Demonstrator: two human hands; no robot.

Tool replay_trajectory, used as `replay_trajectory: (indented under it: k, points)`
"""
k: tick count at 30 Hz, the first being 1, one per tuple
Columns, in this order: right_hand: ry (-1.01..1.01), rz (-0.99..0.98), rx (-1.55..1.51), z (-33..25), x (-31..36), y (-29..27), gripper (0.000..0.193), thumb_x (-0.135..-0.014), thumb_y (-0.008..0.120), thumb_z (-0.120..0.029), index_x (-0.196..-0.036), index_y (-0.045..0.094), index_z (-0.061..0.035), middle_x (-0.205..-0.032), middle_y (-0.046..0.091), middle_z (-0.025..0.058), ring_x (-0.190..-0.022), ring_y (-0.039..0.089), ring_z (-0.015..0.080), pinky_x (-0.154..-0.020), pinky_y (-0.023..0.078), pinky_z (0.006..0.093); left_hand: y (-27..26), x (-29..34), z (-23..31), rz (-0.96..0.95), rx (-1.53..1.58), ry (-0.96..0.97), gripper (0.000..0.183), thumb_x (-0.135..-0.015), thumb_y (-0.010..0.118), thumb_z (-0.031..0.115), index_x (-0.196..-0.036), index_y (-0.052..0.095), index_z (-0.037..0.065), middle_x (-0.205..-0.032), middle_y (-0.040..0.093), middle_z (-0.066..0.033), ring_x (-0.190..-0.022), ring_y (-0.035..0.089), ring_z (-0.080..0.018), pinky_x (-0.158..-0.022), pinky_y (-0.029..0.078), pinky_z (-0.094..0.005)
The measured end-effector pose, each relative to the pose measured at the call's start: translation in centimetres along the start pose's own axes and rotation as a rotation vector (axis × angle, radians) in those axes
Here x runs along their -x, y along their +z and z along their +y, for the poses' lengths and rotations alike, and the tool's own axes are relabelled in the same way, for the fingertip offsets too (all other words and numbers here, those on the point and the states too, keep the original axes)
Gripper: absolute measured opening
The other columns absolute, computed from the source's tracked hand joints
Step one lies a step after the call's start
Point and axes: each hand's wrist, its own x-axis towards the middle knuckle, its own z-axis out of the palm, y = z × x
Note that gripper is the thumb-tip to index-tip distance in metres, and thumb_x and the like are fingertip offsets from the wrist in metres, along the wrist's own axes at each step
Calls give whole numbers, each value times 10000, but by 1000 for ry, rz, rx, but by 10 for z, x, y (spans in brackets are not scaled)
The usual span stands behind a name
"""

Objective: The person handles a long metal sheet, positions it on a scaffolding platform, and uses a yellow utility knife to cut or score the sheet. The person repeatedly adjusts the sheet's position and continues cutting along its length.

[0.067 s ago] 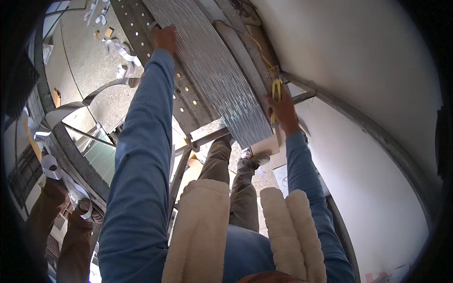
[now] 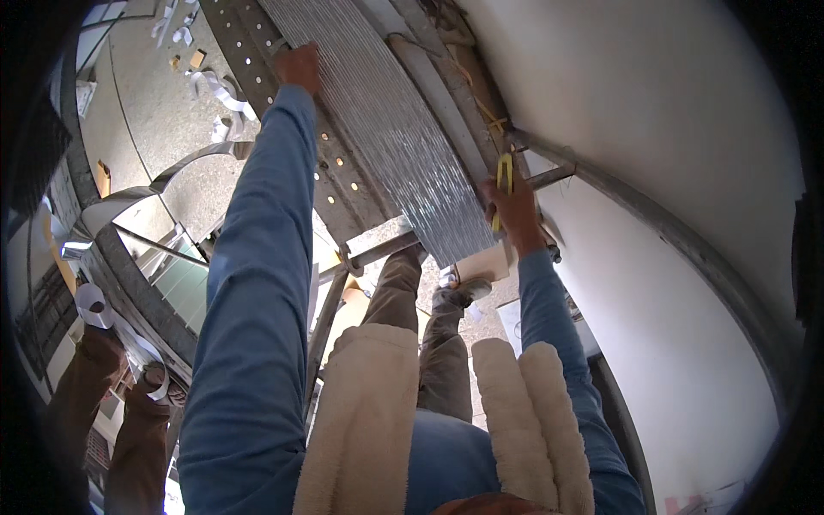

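A long silvery ribbed sheet (image 2: 399,142) lies along a perforated metal scaffold plank (image 2: 342,202). By its left edge, toward the far end, my left hand (image 2: 298,69) is closed. A small grey edge shows beside these fingers, but what they grip is hidden. On the right, my right hand (image 2: 518,210) is wrapped round a yellow utility knife (image 2: 504,174), just beyond the sheet's near right corner. The knife's front end points away from me, close to a metal pipe joint.
A bent metal pipe (image 2: 678,225) runs along the white wall (image 2: 669,94) on the right. A crossbar (image 2: 382,251) spans below the plank's near end. Curled white strips (image 2: 225,93) lie on the floor at left. Brown-trousered legs (image 2: 90,369) show at lower left.
My right hand and the utility knife have shifted very slightly toward me. My left hand has moved a tiny bit away from me, still closed.
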Motion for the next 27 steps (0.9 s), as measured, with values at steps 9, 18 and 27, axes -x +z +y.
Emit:
replay_trajectory:
  k: [9,18,27]
  points:
    - [27,144,-93,34,53,-16,258,-952,621,-126,-1186,575,-28,-811,626,60,-486,565,127,-434,472,277,-18,-37,-17,-72,-238,85,515,-879,732,435,-1298,610,161,-1290,681,-70,-1172,670,-264,-997,521,-434]
    - [-93,177,-77,-4,17,-20,113,-991,533,-164,-1025,508,-59,-773,574,57,-507,548,135,-450,479,298,-47,50,73,310,535,70,1158,-772,715,754,-1596,301,52,-1638,240,-257,-1528,195,-455,-1191,241,-649]
    - [9,278,66,17,16,-27,261,-943,641,-111,-1161,523,-28,-796,584,76,-564,601,158,-455,488,333,-60,75,100,83,576,135,1303,-710,733,808,-1631,191,62,-1691,110,-249,-1555,45,-505,-1185,132,-734]
